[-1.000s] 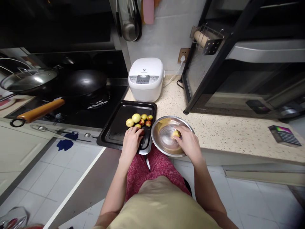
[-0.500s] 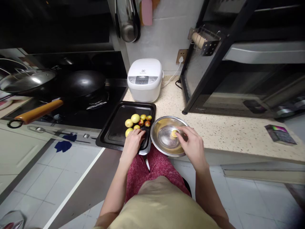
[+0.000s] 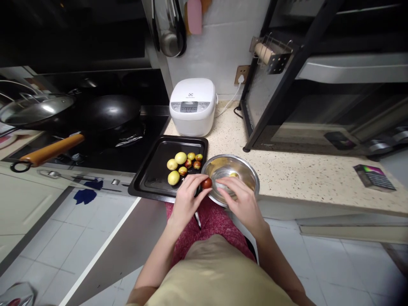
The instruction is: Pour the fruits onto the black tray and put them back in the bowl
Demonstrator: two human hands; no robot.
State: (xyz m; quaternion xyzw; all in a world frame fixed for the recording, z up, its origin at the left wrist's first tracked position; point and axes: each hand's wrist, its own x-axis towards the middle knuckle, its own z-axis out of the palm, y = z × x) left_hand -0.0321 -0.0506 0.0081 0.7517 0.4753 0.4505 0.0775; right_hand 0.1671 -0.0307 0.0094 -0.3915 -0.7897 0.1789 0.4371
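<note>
Between the thumb and fingers of my left hand (image 3: 186,197) is a dark red jujube (image 3: 206,183), held over the near left rim of a steel bowl (image 3: 253,170). My right hand (image 3: 240,197) hovers over the bowl just right of the jujube, its thumb and fingertips apart with nothing between them. One yellowish fruit (image 3: 234,174) lies in the bowl, partly covered by that hand. Left of the bowl, a black baking tray (image 3: 154,170) bears several round yellow fruits (image 3: 174,177) and several smaller green-and-brown jujubes (image 3: 197,165).
A white rice cooker (image 3: 193,108) stands behind the tray. To the left, a black wok (image 3: 110,112) with a wooden handle (image 3: 52,151) sits on the stove. An oven (image 3: 334,114) is at the right, with a small dark box (image 3: 374,177) on the counter (image 3: 293,178).
My left hand has come from the tray to the bowl's edge with a red jujube. My right hand has let go of the yellowish fruit in the bowl and moved left.
</note>
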